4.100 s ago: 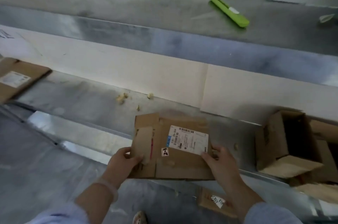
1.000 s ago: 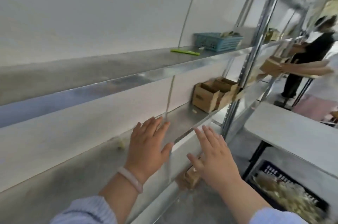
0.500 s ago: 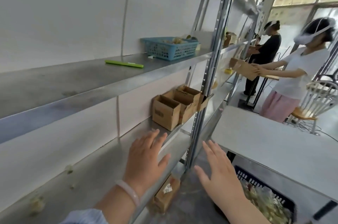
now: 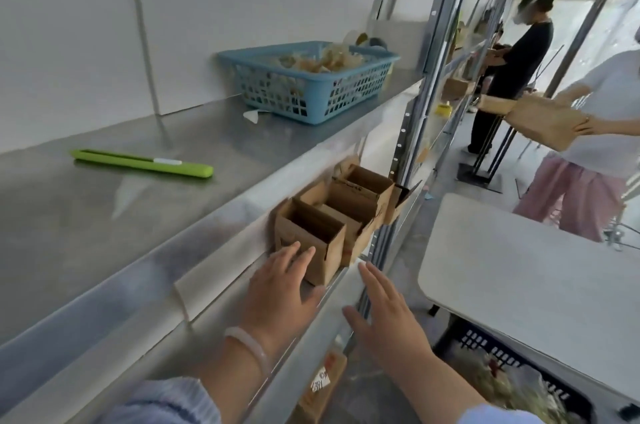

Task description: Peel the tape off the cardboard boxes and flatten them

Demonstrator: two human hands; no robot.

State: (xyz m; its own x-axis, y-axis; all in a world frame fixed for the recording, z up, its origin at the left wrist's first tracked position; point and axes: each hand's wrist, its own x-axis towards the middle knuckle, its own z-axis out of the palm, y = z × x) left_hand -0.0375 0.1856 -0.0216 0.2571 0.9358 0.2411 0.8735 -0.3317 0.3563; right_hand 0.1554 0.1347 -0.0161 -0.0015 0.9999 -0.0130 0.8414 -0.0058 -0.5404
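Three open-topped brown cardboard boxes stand in a row on the lower metal shelf; the nearest box (image 4: 310, 240) is closest to me, the others (image 4: 360, 195) sit behind it. My left hand (image 4: 280, 288) reaches over the shelf with fingers spread, its fingertips at the near box's lower front. My right hand (image 4: 388, 316) hovers open beside the shelf's front edge, holding nothing. A flat cardboard piece with a white label (image 4: 320, 385) lies below the shelf.
A green utility knife (image 4: 142, 164) and a blue basket of tape scraps (image 4: 311, 80) rest on the upper shelf. A white table (image 4: 526, 271) stands to the right over a dark crate (image 4: 512, 371). Two people (image 4: 512, 70) handle boxes further along the shelving.
The flattened labelled box I held four seconds ago is out of my hands. My view has swung right along the shelf, and both open hands have moved toward the standing boxes.
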